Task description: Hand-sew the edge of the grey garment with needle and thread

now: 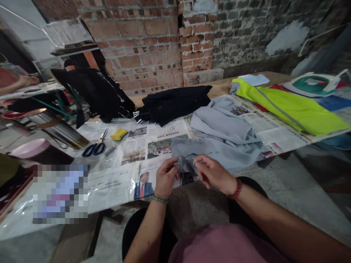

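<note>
A grey garment (pixel 225 126) lies crumpled on the newspaper, and its near end hangs at the table's front edge. There my left hand (pixel 166 177) pinches a corner of the cloth between thumb and fingers. My right hand (pixel 212 172), slightly blurred, has its fingers curled and its fingertips closed at the cloth's edge a short way to the right. A darker fold of the garment spans the gap between both hands. Whether a needle or thread is in my right fingertips is too small to tell.
Newspaper under clear plastic covers the table (pixel 109 184). Scissors (pixel 95 146), a yellow sponge (pixel 119 134), a steel tumbler (pixel 56 126) and a black bag (pixel 95 95) stand leftward. Black folded cloth (pixel 175 104) lies behind; a neon-yellow garment (pixel 290 106) and an iron (pixel 315 84) are at right.
</note>
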`<state>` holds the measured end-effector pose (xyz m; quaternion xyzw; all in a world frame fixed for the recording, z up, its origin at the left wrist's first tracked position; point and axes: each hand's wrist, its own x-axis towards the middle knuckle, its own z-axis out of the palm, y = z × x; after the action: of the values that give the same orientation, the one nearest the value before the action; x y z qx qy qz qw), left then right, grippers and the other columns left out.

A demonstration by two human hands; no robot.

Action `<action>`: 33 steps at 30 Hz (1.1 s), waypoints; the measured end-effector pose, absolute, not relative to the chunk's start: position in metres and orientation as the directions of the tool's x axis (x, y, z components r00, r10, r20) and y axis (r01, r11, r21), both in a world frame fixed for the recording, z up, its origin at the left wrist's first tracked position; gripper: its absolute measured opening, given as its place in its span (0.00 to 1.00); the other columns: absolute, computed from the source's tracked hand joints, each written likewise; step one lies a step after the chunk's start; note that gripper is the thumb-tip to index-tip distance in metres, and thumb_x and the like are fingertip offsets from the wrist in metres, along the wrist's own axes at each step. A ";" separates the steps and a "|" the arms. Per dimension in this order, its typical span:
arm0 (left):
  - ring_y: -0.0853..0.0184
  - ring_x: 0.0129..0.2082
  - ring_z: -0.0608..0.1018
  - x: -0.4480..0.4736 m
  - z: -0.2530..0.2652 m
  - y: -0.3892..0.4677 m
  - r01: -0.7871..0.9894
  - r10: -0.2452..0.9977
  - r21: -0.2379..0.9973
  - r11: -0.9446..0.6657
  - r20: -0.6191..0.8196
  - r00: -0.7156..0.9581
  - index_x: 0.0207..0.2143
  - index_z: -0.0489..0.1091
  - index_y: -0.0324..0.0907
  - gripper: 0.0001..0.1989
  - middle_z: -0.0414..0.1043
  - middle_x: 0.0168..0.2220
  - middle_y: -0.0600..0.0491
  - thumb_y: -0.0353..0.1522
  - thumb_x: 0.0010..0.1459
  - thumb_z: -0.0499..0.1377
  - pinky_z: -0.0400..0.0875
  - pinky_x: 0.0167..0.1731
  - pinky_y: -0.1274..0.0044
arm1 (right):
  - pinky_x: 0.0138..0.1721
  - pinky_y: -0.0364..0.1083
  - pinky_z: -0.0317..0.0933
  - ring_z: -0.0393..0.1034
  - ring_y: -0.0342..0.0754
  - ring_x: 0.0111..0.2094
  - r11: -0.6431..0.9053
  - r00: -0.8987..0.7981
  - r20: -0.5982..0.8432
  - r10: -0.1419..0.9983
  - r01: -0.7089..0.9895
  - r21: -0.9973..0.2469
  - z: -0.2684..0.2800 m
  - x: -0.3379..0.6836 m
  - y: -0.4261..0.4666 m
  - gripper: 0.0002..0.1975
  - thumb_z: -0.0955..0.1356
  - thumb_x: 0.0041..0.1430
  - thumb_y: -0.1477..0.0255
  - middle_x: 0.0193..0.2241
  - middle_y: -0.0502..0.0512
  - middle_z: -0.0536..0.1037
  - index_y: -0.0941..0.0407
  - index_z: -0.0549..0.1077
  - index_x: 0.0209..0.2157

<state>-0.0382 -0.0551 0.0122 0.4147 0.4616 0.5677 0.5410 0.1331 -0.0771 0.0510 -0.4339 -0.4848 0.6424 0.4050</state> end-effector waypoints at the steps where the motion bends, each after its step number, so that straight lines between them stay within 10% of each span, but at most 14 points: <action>1: 0.77 0.12 0.65 -0.038 0.012 -0.055 -0.226 0.998 0.974 0.013 -0.028 -0.064 0.31 0.71 0.40 0.11 0.63 0.15 0.62 0.29 0.40 0.62 0.60 0.13 0.83 | 0.08 0.35 0.45 0.52 0.35 0.08 -0.237 -0.330 -0.207 0.921 -0.053 -0.970 0.045 0.127 -0.083 0.09 0.61 0.54 0.64 0.12 0.39 0.64 0.55 0.62 0.31; 33: 0.74 0.22 0.69 -0.045 0.011 -0.057 0.012 0.992 0.993 -0.121 0.121 0.018 0.24 0.73 0.41 0.02 0.69 0.25 0.57 0.28 0.43 0.61 0.63 0.22 0.82 | 0.07 0.35 0.42 0.50 0.34 0.07 -0.279 -0.256 -0.290 0.922 0.078 -0.957 0.030 0.094 -0.072 0.05 0.59 0.55 0.73 0.12 0.40 0.62 0.56 0.62 0.26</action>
<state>-0.0453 -0.0574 0.0109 0.5369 0.4677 0.5219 0.4697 0.0943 -0.0719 0.0296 -0.5058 -0.4943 0.6195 0.3406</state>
